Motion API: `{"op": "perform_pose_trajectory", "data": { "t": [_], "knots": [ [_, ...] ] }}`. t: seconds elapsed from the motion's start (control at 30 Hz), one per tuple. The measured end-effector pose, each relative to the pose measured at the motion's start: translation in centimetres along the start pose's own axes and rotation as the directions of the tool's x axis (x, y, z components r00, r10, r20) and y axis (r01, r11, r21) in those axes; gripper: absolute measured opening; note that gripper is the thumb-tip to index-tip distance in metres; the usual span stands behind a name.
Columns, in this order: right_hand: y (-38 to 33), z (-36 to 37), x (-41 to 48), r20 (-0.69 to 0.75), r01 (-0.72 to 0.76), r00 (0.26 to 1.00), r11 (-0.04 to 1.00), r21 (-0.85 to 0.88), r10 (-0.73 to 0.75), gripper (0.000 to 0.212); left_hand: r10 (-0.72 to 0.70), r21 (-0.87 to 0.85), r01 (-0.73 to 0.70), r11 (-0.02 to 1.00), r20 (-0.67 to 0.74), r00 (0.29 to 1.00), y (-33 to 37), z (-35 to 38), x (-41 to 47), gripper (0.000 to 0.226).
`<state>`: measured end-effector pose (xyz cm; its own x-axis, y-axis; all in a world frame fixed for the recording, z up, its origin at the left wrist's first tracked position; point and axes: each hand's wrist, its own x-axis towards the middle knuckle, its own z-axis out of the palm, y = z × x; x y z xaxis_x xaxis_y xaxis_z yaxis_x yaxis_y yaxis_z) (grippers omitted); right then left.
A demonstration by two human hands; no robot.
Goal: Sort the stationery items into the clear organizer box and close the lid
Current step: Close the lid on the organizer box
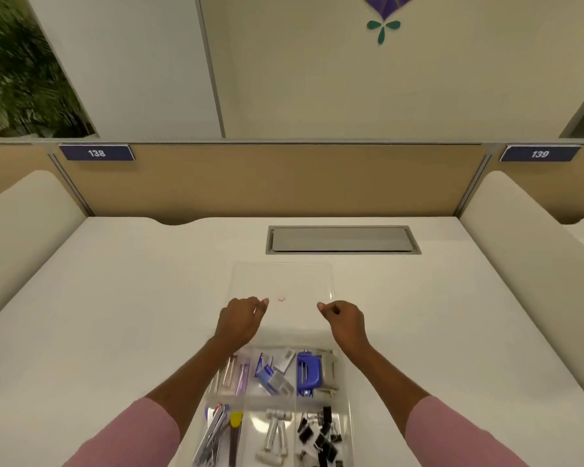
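The clear organizer box (348, 412) sits at the near edge of the white desk, and its compartments hold stationery. A blue punch (308, 370) lies at the far right and black binder clips (321, 436) at the near right. White tubes (275, 436) fill the near middle and pens (216, 433) the near left. Behind the box its clear lid (284, 281) stands open, tilted away from me. My left hand (240, 320) pinches the lid's left edge with curled fingers. My right hand (344, 320) pinches its right edge.
A grey metal cable hatch (343, 239) is set into the white desk (132, 298) behind the lid. Padded cream dividers (24, 224) rise at both sides, and a tan partition (284, 180) closes the back.
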<state>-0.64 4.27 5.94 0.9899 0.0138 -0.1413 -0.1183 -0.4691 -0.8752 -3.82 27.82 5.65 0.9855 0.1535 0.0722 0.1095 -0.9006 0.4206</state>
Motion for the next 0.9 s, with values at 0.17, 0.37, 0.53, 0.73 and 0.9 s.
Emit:
{"op": "perform_pose_trajectory", "data": {
  "t": [0.17,0.37,0.53,0.73,0.9],
  "knots": [
    [0.5,1.0,3.7,0.072,-0.004,0.997,0.984,-0.178,0.018,0.039,-0.081,0.078,0.079,0.994,0.032,0.996,-1.4,-0.6,3.6,0.063],
    [0.6,2.1,7.7,0.045,-0.079,0.994,0.943,-0.322,0.098,0.052,-0.174,0.290,0.142,0.946,0.086,0.981,-3.1,0.3,6.9,0.063],
    [0.6,3.0,10.0,0.011,-0.187,0.978,0.906,-0.379,0.207,0.062,-0.464,0.276,0.408,0.870,0.179,0.867,-4.1,1.9,8.8,0.054],
    [0.1,4.1,10.8,0.003,-0.306,0.947,0.900,-0.310,0.323,0.068,-0.549,0.174,0.521,0.836,0.242,0.800,-4.9,3.1,10.1,0.077],
    [-0.4,4.0,11.5,0.009,-0.436,0.899,0.897,-0.067,0.438,0.075,-0.623,-0.039,0.645,0.763,0.221,0.750,-4.2,3.0,10.0,0.066]
  ]
}}
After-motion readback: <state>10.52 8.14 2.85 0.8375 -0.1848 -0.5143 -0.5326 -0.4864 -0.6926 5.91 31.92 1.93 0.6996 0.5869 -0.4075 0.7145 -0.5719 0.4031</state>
